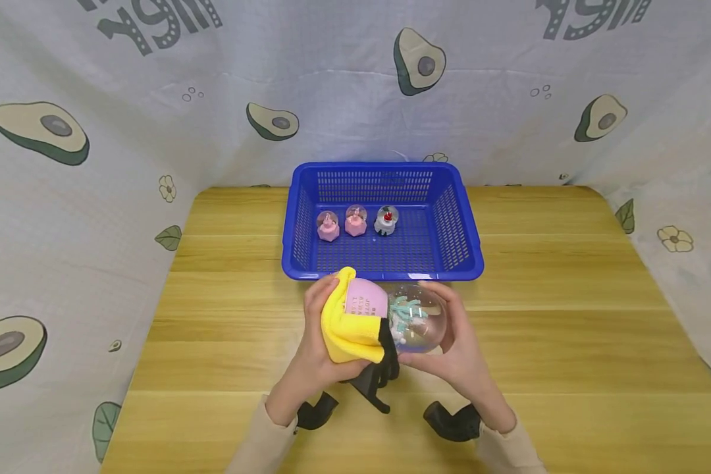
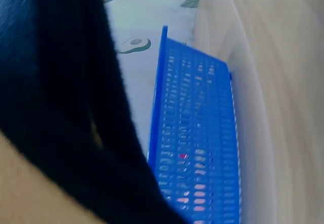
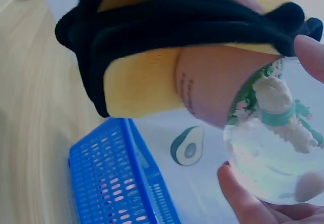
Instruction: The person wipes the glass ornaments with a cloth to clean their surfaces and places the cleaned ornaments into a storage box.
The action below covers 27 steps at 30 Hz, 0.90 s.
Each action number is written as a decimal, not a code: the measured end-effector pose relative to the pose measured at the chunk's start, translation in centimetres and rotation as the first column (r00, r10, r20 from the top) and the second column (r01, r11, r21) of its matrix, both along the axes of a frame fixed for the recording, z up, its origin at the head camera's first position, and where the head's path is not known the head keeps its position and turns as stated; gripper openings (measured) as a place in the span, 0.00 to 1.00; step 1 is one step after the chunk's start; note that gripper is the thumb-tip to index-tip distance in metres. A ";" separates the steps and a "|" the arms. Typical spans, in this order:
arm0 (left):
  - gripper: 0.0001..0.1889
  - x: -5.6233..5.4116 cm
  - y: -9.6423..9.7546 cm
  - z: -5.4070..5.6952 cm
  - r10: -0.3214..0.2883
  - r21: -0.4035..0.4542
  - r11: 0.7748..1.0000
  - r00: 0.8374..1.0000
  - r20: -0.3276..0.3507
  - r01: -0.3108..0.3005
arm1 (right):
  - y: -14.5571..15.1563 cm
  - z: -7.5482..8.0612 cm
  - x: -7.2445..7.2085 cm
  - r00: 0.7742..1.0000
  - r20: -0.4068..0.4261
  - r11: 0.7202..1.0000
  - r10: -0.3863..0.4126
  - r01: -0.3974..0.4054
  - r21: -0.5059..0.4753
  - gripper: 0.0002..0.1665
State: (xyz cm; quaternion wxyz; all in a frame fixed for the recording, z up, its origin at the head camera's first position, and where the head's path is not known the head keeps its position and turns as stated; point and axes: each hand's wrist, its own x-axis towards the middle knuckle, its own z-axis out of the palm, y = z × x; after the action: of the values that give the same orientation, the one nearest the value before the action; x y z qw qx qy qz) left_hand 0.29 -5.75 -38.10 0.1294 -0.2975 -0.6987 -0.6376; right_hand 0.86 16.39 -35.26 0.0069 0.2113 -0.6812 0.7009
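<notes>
A large snow globe [image 1: 417, 322] lies on its side between my two hands, above the table in front of the basket. Its pink base [image 1: 367, 297] carries small lettering, and inside the clear dome a white figure with a teal band shows in the right wrist view. My left hand [image 1: 316, 342] grips a yellow cloth [image 1: 338, 329] with dangling black strips [image 3: 177, 27], wrapped about the base. The fingers and thumb of my right hand [image 1: 459, 342] curl round the dome. In the left wrist view, a blurred black strip [image 2: 66, 82] covers much of the left side.
A blue plastic basket [image 1: 382, 275] stands at the back of the wooden table [image 1: 569, 316]. Inside sit two small pink snow globes [image 1: 328, 227] and a white one [image 1: 386, 221] with a red detail. A white curtain [image 1: 343, 79] with printed avocados hangs behind.
</notes>
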 end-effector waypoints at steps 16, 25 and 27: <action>0.50 -0.8 -1.3 2.6 -0.080 -0.314 0.949 0.987 -0.136 0.034 | 0.8 0.2 -0.4 0.985 0.172 1.000 0.010 -0.013 0.017 0.43; 0.42 -2.1 -1.9 3.0 -0.160 -0.264 0.953 0.987 -0.010 0.152 | 0.2 0.6 -0.4 0.998 -0.063 0.988 -0.013 0.023 0.151 0.54; 0.40 -2.5 -2.1 2.9 -0.199 -0.250 0.946 0.979 0.049 0.205 | 0.2 0.4 -0.4 0.990 -0.141 0.986 0.006 0.017 0.164 0.55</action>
State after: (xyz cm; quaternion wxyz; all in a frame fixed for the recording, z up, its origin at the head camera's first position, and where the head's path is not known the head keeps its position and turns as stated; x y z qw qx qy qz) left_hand -2.21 -7.80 -35.24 0.0162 -0.3740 -0.7417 -0.5565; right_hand 0.43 16.55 -34.82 0.0396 0.2582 -0.7351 0.6256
